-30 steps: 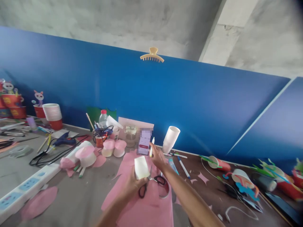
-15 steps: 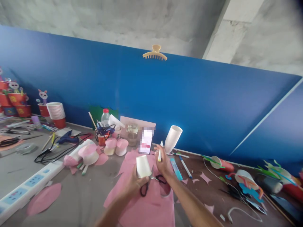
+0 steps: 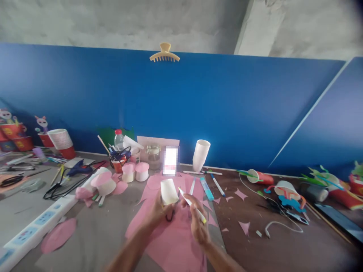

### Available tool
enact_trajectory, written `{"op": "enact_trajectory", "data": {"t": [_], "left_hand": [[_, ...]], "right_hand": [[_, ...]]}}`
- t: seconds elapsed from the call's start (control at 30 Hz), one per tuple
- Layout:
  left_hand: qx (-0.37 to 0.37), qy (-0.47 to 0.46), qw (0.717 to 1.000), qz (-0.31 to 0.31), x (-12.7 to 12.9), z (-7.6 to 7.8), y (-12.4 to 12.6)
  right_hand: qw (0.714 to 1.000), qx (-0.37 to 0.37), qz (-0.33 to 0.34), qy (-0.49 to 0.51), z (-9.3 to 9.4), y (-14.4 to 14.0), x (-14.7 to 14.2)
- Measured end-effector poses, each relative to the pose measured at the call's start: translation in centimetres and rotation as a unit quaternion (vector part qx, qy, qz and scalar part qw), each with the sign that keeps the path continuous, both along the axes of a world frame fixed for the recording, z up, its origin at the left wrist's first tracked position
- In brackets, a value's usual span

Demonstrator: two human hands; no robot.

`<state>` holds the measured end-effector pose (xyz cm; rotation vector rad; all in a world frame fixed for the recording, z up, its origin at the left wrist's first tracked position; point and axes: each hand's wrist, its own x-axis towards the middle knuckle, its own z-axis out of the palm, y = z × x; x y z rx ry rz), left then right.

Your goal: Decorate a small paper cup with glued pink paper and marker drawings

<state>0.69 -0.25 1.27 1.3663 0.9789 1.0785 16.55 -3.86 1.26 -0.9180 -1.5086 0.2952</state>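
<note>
The left hand [image 3: 159, 210] has its fingers curled closed around a white paper cup [image 3: 168, 191], holding it upright just above the pink sheet [image 3: 172, 241]; a black scissor handle [image 3: 170, 217] shows under the same hand, though whether the fingers grip it too cannot be told. The right hand [image 3: 198, 223], just right of the cup, pinches a slim white marker [image 3: 193, 205] between closed fingers, its pale tip pointing at the cup's side and its yellowish end slanting away from the cup.

The cup is plain, unmarked, slightly tapered, its wider end tilted toward the blue partition [image 3: 198, 105].

Beyond the cup on the grey and brown worktop [image 3: 283, 249] stand two pink-topped cups [image 3: 135, 172], a jar [image 3: 154, 156] and a stack of white cups [image 3: 200, 155] leaning on the partition. Blue pens [image 3: 211, 184] lie right of the cup, pink scraps [image 3: 241, 195] farther right, a white power strip [image 3: 31, 232] far left. A beige hair claw [image 3: 164, 54] sits atop the partition, with a concrete wall [image 3: 113, 19] behind.
</note>
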Motion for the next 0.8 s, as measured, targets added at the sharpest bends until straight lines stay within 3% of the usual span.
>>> {"op": "enact_trajectory", "data": {"t": [0.17, 0.33, 0.53, 0.8], "left_hand": [[-0.006, 0.035, 0.999, 0.036, -0.2, -0.3, 0.3], [0.002, 0.053, 0.997, 0.048, -0.2, -0.3, 0.4], [0.001, 0.055, 0.997, 0.049, 0.2, -0.1, 0.1], [-0.012, 0.08, 0.995, 0.058, 0.1, -0.1, 0.3]], "right_hand": [[0.997, 0.015, 0.072, 0.006, -1.2, -0.1, -0.5], [0.995, 0.04, 0.088, -0.005, -1.5, 0.2, -0.6], [0.993, 0.085, 0.064, -0.053, -1.8, 0.2, -0.6], [0.993, 0.091, 0.04, -0.059, -2.7, 0.2, -0.6]]}}
